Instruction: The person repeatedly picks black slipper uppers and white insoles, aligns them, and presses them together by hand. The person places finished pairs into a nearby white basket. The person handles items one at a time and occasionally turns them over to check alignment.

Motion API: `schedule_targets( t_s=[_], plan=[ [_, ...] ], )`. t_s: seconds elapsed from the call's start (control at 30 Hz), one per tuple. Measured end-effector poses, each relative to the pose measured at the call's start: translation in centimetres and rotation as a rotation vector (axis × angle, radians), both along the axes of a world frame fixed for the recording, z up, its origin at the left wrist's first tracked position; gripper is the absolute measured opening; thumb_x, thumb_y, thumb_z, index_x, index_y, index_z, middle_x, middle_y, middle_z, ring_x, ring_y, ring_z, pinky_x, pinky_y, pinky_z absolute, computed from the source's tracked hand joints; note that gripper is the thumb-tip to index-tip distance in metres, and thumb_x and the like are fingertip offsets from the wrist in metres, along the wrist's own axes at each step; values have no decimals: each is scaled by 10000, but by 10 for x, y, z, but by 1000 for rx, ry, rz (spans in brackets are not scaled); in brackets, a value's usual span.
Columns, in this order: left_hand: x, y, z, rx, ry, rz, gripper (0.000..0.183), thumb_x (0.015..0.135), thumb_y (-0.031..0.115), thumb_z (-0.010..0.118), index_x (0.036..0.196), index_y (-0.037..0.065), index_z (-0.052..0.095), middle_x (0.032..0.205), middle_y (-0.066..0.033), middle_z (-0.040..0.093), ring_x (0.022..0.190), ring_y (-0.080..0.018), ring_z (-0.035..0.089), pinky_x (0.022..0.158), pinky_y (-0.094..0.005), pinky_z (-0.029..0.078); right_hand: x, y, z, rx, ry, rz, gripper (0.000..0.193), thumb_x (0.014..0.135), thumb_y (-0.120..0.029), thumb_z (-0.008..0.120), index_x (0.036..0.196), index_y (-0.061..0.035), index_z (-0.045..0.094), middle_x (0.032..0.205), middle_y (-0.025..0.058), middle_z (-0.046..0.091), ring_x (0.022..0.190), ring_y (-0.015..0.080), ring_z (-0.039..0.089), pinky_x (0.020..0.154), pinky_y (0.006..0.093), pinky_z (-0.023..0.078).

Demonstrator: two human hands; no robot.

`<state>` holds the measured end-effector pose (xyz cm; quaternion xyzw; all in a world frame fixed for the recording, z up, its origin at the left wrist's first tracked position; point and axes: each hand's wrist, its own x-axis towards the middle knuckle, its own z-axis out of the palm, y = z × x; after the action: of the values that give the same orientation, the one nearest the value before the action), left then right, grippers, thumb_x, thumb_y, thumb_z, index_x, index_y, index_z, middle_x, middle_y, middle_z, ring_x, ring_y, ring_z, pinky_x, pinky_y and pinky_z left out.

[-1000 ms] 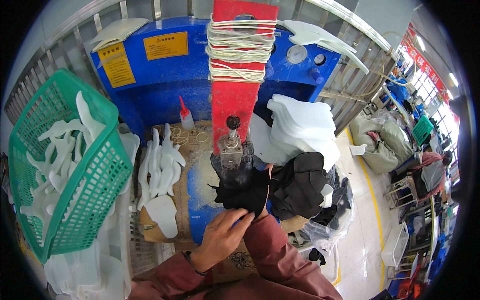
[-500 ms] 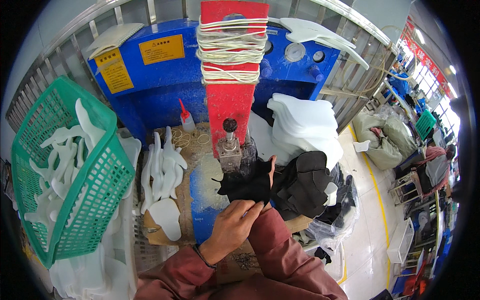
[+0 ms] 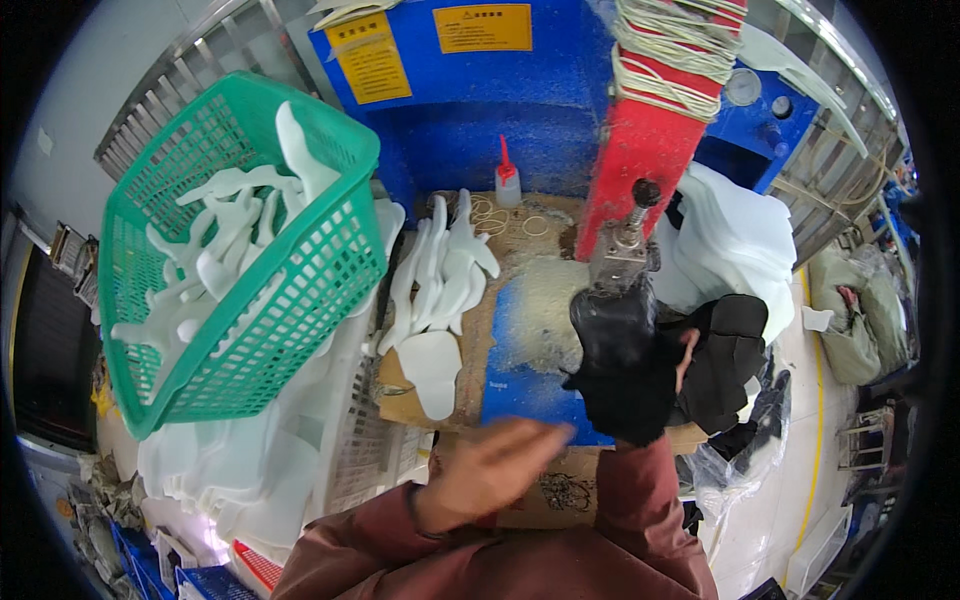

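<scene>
A black cloth piece [image 3: 628, 398] covers most of my right hand [image 3: 688, 357]; only some of its fingers show along the cloth's right edge, curled against the fabric. The cloth meets the lower end of a glossy black form [image 3: 615, 325], which sits under a metal clamp [image 3: 622, 262] on a red machine arm [image 3: 650, 150]. My left hand [image 3: 490, 470], slightly blurred, is apart from the cloth to its lower left, in front of the blue board [image 3: 540, 392]. Its fingers are stretched out and hold nothing that I can see.
A green basket [image 3: 250, 355] of white curved pieces stands at the left. More white pieces [image 3: 430, 375] lie beside the board, near a red-tipped bottle [image 3: 508, 186]. Stacked dark pieces [image 3: 722, 350] and white sheets [image 3: 730, 235] are at the right.
My left hand has let go of the black cloth and moved away toward the lower left. My right hand stays at the cloth. The view has swung left.
</scene>
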<state>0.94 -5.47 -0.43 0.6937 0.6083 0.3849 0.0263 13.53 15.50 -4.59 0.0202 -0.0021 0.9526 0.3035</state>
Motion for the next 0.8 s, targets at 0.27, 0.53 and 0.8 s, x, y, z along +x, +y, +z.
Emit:
schedule_targets(
  t_s=[0.27, 0.53, 0.8],
  plan=[
    [-126, -16, -75, -149, 305, 591, 322, 892, 55, 693, 1213, 36, 696, 1173, -117, 699, 960, -353, 693, 804, -442, 589, 62, -64, -13, 90, -243, 5, 1062, 912, -866, 382, 1548, -18, 441, 1528, 204, 517, 1373, 409, 504, 1177, 572, 370],
    [-145, 0, -120, -363, 352, 654, 357, 865, 100, 725, 1217, 54, 688, 1188, -115, 698, 1006, -357, 686, 858, -455, 575, 80, -86, -26, 178, -606, 97, 943, 998, -786, 324, 1555, -34, 440, 1519, 187, 531, 1350, 371, 545, 1146, 519, 439],
    [-151, 0, -102, -337, 268, 662, 218, 852, 65, 729, 1069, 65, 755, 1085, -132, 721, 993, -335, 697, 840, -430, 565, 69, -91, -45, -52, -501, 111, 900, 1023, -741, 348, 1573, -30, 395, 1552, 177, 493, 1386, 358, 514, 1158, 514, 424]
  ],
)
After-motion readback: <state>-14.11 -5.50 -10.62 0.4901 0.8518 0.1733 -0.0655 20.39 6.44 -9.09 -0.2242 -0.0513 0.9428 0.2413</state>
